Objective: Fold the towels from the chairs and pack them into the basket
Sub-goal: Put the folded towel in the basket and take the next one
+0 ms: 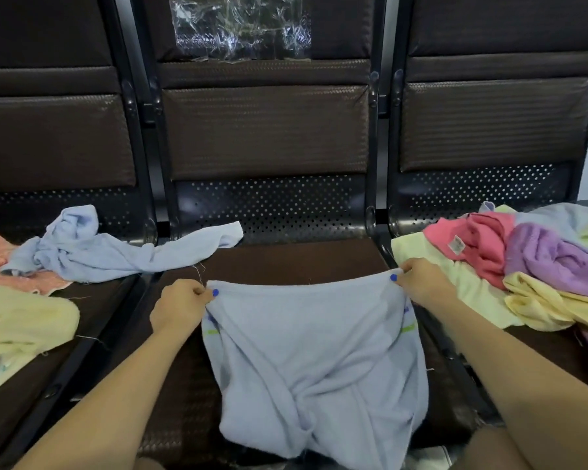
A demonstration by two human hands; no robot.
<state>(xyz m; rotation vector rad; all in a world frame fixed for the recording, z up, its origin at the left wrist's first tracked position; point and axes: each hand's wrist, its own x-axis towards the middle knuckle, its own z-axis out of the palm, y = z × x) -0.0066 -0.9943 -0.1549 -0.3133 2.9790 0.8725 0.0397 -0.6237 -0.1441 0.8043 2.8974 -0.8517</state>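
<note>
Towel [314,368], pale blue, being held spread over the middle seat [296,262] by both hands.
Left hand [180,308] is pinching the towel's top left corner, fingers [204,295] curled tight on the cloth; right hand [421,283] is pinching the top right corner the same way. Top edge is sagging a little between them, the rest is hanging down rumpled over the seat's front. Second blue towel [116,249] is lying crumpled across the gap between left and middle seats. Left seat is also carrying a yellow towel [21,323] and an orange-pink one [0,262]. Right seat is carrying a heap [523,262]: pink, purple, yellow, pale green towels, overlapping. Clear plastic sheet [240,27] is sticking on the middle backrest.
</note>
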